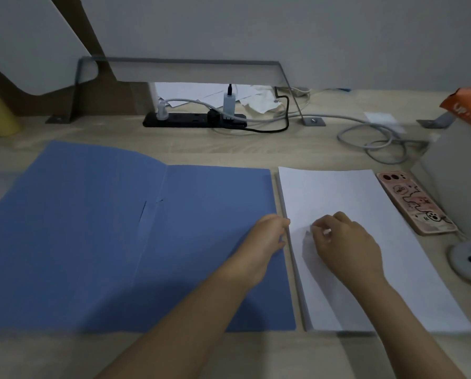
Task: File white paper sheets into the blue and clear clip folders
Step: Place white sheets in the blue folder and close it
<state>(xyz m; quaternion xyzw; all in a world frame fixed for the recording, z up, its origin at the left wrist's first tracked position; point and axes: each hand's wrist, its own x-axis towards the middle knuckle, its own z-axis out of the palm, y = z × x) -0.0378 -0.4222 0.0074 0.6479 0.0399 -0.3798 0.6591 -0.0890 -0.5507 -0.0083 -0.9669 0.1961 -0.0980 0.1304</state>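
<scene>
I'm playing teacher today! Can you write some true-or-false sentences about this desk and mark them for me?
1. The blue folder lies open. True.
2. The paper lies left of the folder. False: it lies to its right.
3. A phone lies right of the paper. True.
4. The right hand is on the phone. False: it is on the paper.
5. Nothing is plugged into the power strip. False: plugs sit in it.
</scene>
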